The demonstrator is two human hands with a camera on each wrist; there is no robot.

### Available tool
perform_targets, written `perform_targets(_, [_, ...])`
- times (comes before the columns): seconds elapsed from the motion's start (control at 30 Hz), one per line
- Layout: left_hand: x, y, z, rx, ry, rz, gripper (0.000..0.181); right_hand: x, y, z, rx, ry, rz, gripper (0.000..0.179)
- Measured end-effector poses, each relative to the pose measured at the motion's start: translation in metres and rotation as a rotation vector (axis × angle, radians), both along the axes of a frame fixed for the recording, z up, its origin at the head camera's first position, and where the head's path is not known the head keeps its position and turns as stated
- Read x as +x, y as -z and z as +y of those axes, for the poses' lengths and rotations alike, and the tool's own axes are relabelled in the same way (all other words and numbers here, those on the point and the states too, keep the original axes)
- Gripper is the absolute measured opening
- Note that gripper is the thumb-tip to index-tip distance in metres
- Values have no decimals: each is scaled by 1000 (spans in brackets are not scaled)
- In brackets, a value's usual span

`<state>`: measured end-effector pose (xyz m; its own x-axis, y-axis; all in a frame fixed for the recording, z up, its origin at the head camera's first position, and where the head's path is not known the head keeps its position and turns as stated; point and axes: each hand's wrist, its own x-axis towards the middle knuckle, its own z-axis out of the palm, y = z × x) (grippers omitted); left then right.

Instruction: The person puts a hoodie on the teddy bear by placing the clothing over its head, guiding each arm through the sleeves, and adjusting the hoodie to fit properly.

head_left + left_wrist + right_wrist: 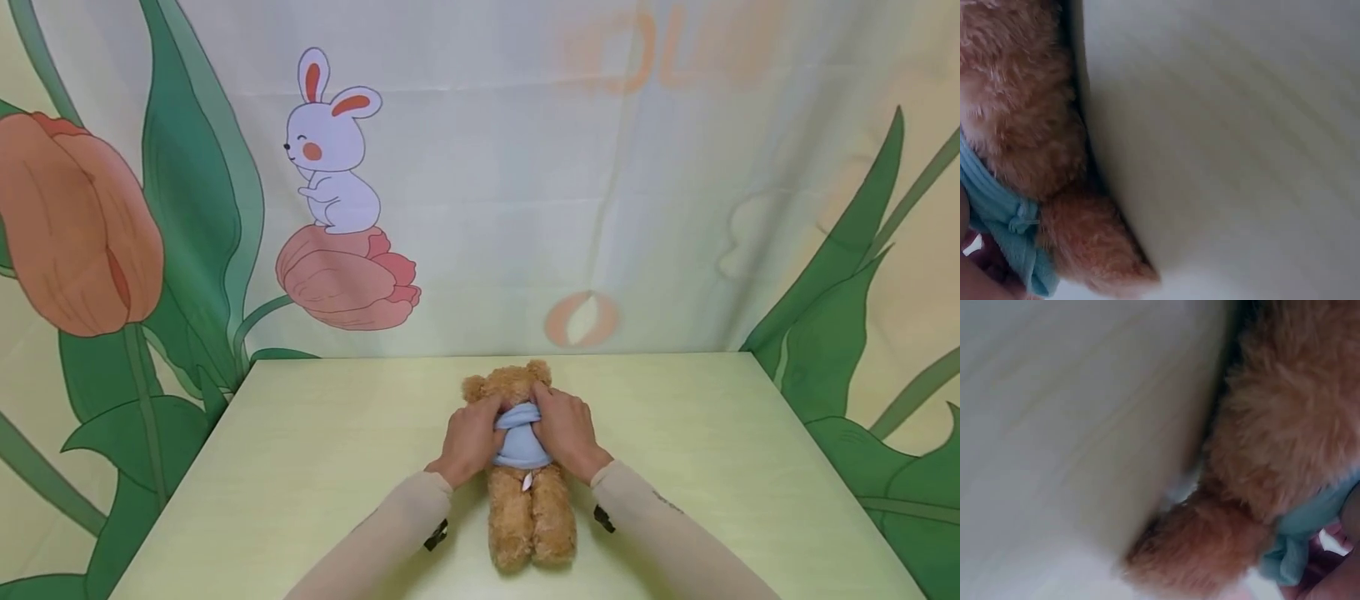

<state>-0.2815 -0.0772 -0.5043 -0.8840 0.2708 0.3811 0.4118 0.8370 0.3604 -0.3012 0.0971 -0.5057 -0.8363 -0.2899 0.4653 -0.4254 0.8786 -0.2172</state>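
Note:
A brown teddy bear (531,521) in a light blue shirt (522,448) lies on the table, its legs toward me and its head at the far end. No face shows, and a small white tag (527,481) sticks out below the shirt hem. My left hand (468,437) grips the left side of the shirt near the neck; my right hand (570,429) holds the right side at the same height. Both wrist views show fur (1022,106) and bunched shirt cloth (1313,515) by the fingers. The fingertips are partly hidden in the cloth.
The pale yellow-green table (322,442) reaches back to a printed curtain (480,167) with a rabbit and tulips. Tulip leaves (847,358) are printed on the side panels. Dark wrist devices (436,535) sit under both sleeves.

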Motion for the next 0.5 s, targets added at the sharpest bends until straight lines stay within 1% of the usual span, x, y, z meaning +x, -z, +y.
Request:
perform_targets(0.07, [1, -1, -1, 56, 27, -62, 14, -2, -2, 4, -8, -42, -38, 23])
perform_targets(0.13, [0, -5, -3, 99, 63, -108, 13, -4, -6, 11, -32, -102, -119, 21])
perform_targets(0.2, [-2, -9, -6, 142, 100, -154, 14, -7, -11, 19, -88, -163, -240, 18])
perform_targets(0.3, [-3, -15, -13, 231, 151, -238, 18, -11, -21, 32, -221, -270, -433, 19])
perform_targets(0.37, [-2, -17, -18, 299, 171, -283, 21, -11, -26, 40, -301, -322, -526, 22])
perform_targets(0.4, [-2, -19, -22, 338, 179, -302, 23, -11, -28, 43, -329, -339, -559, 24])
perform_targets(0.43, [-1, -19, -25, 373, 182, -319, 25, -10, -30, 46, -338, -347, -564, 25])
perform_targets(0.5, [1, -20, -32, 432, 171, -337, 27, -6, -31, 49, -317, -320, -521, 26])
